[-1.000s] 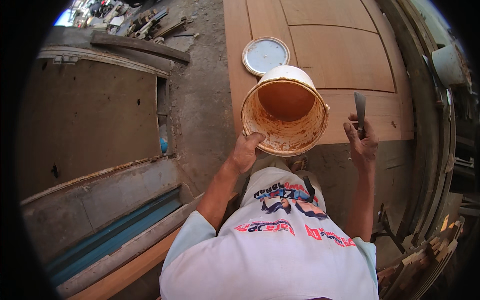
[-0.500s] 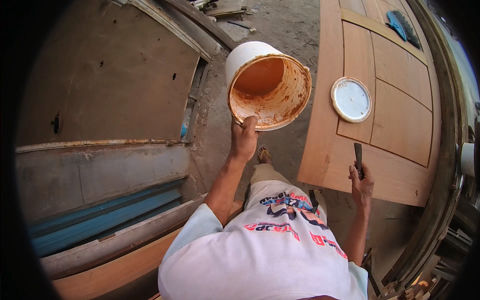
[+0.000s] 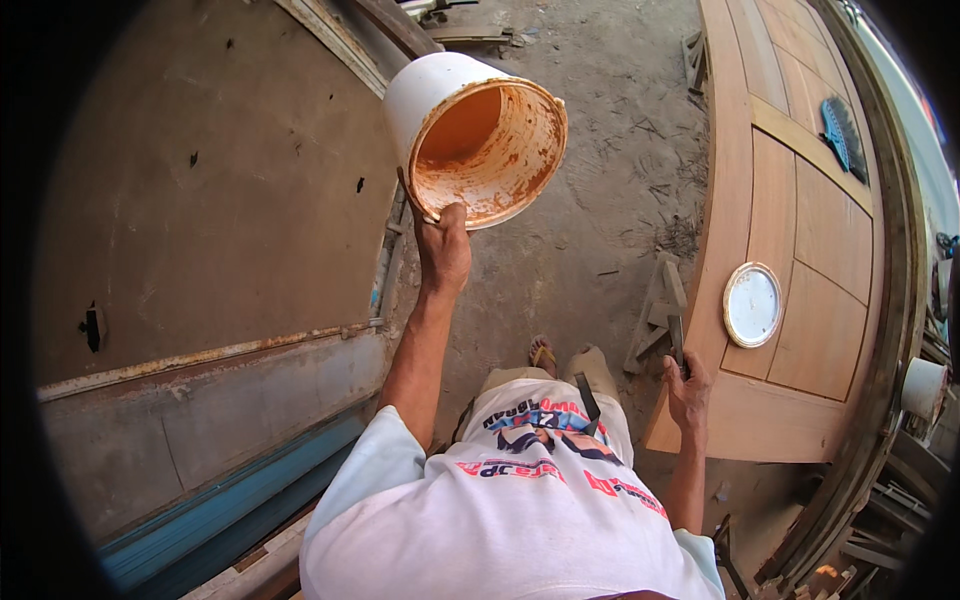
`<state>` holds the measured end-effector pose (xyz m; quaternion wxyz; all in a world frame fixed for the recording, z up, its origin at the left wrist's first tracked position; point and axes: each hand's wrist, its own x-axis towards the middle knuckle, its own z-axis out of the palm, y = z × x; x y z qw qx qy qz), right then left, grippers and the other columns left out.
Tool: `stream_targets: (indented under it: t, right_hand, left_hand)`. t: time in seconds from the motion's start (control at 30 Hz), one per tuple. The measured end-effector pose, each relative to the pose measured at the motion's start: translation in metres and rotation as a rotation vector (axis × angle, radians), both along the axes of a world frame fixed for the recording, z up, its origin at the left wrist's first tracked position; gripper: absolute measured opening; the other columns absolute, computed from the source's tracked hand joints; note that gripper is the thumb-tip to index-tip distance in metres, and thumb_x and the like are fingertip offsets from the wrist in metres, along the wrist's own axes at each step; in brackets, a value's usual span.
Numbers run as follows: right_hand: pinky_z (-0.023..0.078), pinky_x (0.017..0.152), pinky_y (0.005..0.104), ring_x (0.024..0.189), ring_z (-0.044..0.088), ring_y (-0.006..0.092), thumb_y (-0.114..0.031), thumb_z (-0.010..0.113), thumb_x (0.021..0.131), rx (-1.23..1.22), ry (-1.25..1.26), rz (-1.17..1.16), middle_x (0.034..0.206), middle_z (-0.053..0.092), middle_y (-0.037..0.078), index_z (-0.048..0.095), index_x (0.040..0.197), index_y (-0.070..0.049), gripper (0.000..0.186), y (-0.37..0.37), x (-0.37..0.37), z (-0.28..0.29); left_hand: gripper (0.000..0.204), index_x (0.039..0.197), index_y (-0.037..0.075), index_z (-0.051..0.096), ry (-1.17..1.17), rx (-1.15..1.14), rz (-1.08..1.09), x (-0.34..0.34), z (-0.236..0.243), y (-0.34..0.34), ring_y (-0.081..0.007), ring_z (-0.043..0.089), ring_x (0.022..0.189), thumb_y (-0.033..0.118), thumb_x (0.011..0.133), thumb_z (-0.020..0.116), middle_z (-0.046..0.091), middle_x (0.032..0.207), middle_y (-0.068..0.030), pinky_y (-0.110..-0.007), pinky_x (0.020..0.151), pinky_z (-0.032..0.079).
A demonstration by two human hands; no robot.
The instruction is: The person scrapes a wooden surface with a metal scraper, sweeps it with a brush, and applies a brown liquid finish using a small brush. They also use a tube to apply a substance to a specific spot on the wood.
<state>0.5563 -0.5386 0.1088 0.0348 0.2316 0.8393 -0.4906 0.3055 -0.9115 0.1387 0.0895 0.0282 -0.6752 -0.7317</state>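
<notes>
My left hand (image 3: pixel 443 245) grips the rim of a white plastic bucket (image 3: pixel 470 130) and holds it up in front of me, tilted so its orange-stained inside faces me. My right hand (image 3: pixel 688 385) hangs lower at my right side, closed around a dark, narrow tool handle (image 3: pixel 677 340). A round white lid (image 3: pixel 752 304) lies on the wooden door panel (image 3: pixel 800 250) just right of that hand.
A large brown board (image 3: pixel 200 200) with a rusty metal edge lies on my left, a blue strip (image 3: pixel 230 515) below it. Dusty ground (image 3: pixel 600 200) runs between board and door. Wood scraps (image 3: pixel 655 310) lie by the door's edge. A white can (image 3: pixel 922 388) stands at the right.
My view has swung left: the door and lid have slid toward the right edge. The bucket has moved left off the door and is raised higher; my right hand still holds the tool.
</notes>
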Motion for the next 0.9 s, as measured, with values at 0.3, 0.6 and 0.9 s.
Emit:
stream_targets:
  t: [0.3,0.6,0.9]
  right_hand:
    - [0.053,0.066,0.0334,0.072,0.067,0.0148,-0.021,0.068,0.103,-0.069,-0.129,-0.080,0.077,0.067,0.007,0.069,0.120,0.001,0.028,-0.034,-0.090,-0.020]
    - [0.050,0.065,0.0316,0.070,0.063,0.0130,-0.026,0.067,0.104,-0.012,-0.096,0.025,0.076,0.064,0.005,0.067,0.107,0.002,0.027,-0.004,-0.297,-0.039]
    - [0.052,0.066,0.0325,0.069,0.065,0.0139,-0.026,0.067,0.103,0.072,-0.060,0.121,0.074,0.064,0.006,0.068,0.110,0.001,0.029,0.018,-0.485,-0.029]
  left_hand:
    - [0.033,0.126,-0.005,0.051,0.129,-0.140,0.056,-0.159,0.001,-0.021,-0.0145,0.057,0.092,0.006,0.095,0.048,0.057,0.112,-0.0088,-0.029,0.075,0.050]
    - [0.064,0.154,-0.006,0.030,0.078,-0.126,0.070,-0.326,0.020,-0.012,-0.0320,0.054,0.124,0.000,0.092,0.044,0.053,0.139,-0.0223,-0.038,0.111,0.041]
    - [0.073,0.160,-0.004,0.023,0.217,-0.169,0.074,-0.522,0.008,0.008,-0.0326,0.055,0.127,-0.004,0.090,0.044,0.051,0.145,-0.0239,-0.038,0.112,0.042]
